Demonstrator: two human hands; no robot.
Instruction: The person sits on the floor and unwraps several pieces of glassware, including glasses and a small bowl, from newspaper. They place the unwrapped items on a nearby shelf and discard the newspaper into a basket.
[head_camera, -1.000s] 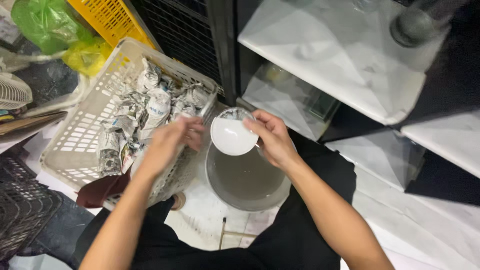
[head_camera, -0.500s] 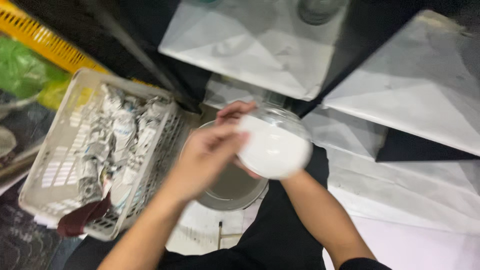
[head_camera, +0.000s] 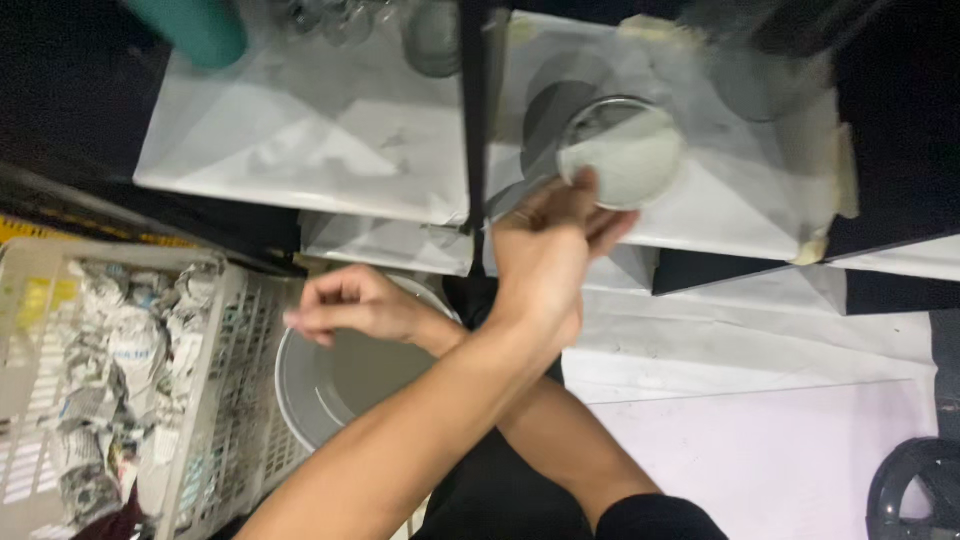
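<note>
**Crossed arms over a paper-lined shelf**

Dark shelving fills the far side of the scene, its boards covered with white paper (head_camera: 310, 150). A black upright post (head_camera: 474, 110) splits the shelf into a left and a right bay. Glassware (head_camera: 435, 35), blurred, and a teal cylinder (head_camera: 195, 28) stand at the far left. Below, more white sheets lie over a pale floor.

The arms cross. The left hand (head_camera: 545, 255) reaches far and right, its fingertips touching the near rim of a round white bowl (head_camera: 622, 152) that sits on the paper in the right bay, just right of the post; whether the fingers pinch the rim or merely touch it cannot be told. The right hand (head_camera: 355, 303) hangs loosely curled and empty over a grey round basin (head_camera: 330, 385) near the body.

At near left, a pale plastic crate (head_camera: 215, 400) holds newspaper-wrapped bundles (head_camera: 115, 350), touching the basin's side. A dark round object (head_camera: 920, 490) shows at the near right corner.
</note>
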